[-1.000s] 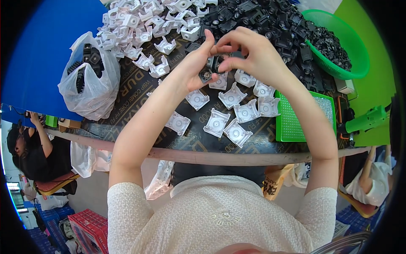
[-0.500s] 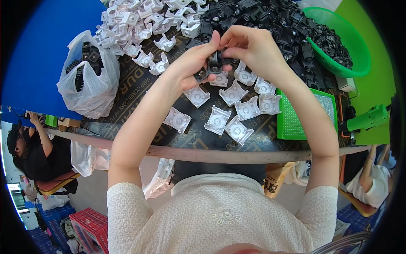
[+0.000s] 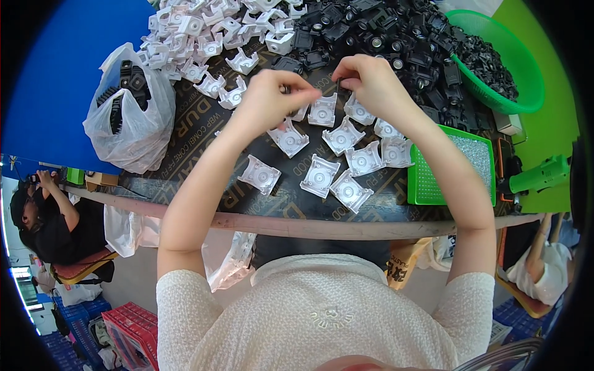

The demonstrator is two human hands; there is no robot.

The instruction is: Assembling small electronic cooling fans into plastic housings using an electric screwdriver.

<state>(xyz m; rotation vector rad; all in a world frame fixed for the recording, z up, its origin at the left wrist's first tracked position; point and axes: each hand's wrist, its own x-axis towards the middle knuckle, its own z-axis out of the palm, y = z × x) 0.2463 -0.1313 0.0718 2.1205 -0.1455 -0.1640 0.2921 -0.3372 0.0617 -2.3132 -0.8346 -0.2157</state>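
Note:
My left hand [image 3: 272, 99] is curled above the table with its back toward me. Dark bits showing between its fingers belong to a black plastic part [image 3: 285, 89], mostly hidden by the hand. To the right, my right hand [image 3: 376, 83] is bent in a pinch, with a small dark thing [image 3: 338, 83] barely showing at its fingertips. The two hands are apart. Beneath and before them lie several white plastic housings [image 3: 320, 175], open side up. Beyond my right hand is a heap of black plastic parts [image 3: 396, 43], some with round lens-like ends.
A pile of white housings [image 3: 192, 28] stands at the far left. On the left sits a plastic bag [image 3: 133, 145] holding black parts. At right are a green tray [image 3: 427, 196] of small shiny pieces, a green basket [image 3: 531, 93] and a green tool [image 3: 541, 173]. Other people sit on both sides.
My hands were together on the black part; they have moved apart, the left one turning over and hiding that part. A white housing beneath them shows more fully.

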